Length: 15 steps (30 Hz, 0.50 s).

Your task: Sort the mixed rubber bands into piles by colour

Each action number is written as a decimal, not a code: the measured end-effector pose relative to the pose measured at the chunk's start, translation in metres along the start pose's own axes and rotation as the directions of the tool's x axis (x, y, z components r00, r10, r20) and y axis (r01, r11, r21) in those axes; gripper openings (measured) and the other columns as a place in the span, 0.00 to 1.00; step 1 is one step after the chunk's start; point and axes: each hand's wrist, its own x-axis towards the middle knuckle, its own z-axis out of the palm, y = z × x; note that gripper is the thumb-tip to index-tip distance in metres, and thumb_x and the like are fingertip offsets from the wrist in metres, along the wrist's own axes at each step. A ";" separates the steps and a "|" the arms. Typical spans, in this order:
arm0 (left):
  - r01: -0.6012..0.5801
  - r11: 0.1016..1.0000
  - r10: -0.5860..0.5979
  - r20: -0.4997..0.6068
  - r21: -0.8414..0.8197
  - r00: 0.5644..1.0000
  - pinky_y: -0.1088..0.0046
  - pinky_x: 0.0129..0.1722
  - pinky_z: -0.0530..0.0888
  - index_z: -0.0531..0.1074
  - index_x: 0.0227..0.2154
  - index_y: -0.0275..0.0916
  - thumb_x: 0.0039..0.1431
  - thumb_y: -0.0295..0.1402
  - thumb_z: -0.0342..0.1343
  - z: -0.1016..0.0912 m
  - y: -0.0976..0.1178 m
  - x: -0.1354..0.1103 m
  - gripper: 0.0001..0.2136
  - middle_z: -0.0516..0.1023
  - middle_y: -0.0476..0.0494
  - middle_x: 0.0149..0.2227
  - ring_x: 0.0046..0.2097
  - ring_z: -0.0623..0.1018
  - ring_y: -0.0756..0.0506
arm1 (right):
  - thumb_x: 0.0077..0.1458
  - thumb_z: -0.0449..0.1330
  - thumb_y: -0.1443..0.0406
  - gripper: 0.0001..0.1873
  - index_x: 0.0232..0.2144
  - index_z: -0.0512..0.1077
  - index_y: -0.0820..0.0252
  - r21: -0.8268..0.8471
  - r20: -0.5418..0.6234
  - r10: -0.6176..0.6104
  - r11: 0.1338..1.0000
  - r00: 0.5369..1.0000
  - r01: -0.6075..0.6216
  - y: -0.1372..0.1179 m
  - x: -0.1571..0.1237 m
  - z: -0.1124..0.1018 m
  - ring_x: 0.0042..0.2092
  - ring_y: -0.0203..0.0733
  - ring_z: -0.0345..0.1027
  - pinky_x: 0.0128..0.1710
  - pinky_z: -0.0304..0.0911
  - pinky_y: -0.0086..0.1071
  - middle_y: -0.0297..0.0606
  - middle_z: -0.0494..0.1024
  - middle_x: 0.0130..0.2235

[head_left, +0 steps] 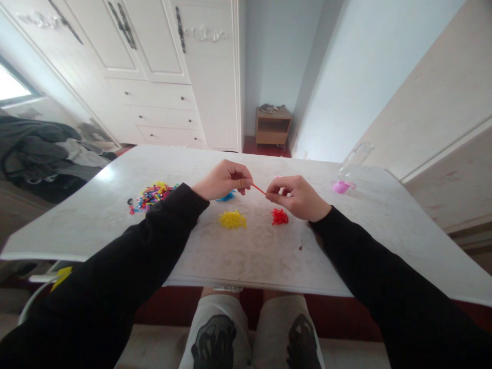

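Note:
A thin red rubber band (259,189) is stretched between my two hands above the table. My left hand (226,179) pinches one end of it, and the fingers of my right hand (294,195) are closed on the other end. Just below my right hand lies a small pile of red bands (280,217). A yellow pile (232,219) sits to its left. Partly covered by my left hand is a blue pile (226,196). Beyond my left sleeve, a larger heap of mixed-colour bands (156,195) is partly hidden by the forearm.
The white table (246,256) spans the view in front of my knees. On its right side are a clear plastic container (356,158) and a pink object (341,186). Dark clothes (38,154) are piled beyond the left edge. A wardrobe (161,113) stands behind.

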 end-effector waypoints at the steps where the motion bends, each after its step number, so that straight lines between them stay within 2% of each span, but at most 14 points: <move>1: -0.005 1.000 0.005 0.003 -0.001 1.000 0.80 0.24 0.74 0.76 0.26 0.33 0.53 0.36 0.68 0.000 0.000 0.000 0.11 0.78 0.47 0.23 0.23 0.76 0.53 | 0.56 0.61 0.65 0.07 0.26 0.75 0.62 0.001 0.001 0.000 1.000 1.000 0.000 0.000 0.000 0.000 0.29 0.35 0.65 0.29 0.59 0.30 0.34 0.75 0.26; 13: -0.018 0.997 0.017 0.011 0.075 1.000 0.79 0.24 0.75 0.75 0.26 0.34 0.54 0.39 0.67 0.001 0.001 0.000 0.13 0.78 0.46 0.22 0.23 0.77 0.51 | 0.56 0.61 0.64 0.08 0.26 0.75 0.61 0.005 0.007 0.010 1.000 1.000 -0.010 0.001 0.000 0.000 0.28 0.35 0.65 0.29 0.58 0.30 0.34 0.75 0.26; 15: -0.025 0.997 0.027 -0.018 0.073 0.999 0.78 0.24 0.75 0.74 0.26 0.34 0.54 0.40 0.67 -0.001 0.000 0.001 0.14 0.77 0.47 0.22 0.23 0.77 0.51 | 0.55 0.61 0.64 0.08 0.26 0.74 0.61 0.007 0.020 0.004 1.000 1.000 -0.004 0.001 -0.001 -0.001 0.28 0.35 0.64 0.29 0.58 0.30 0.34 0.74 0.25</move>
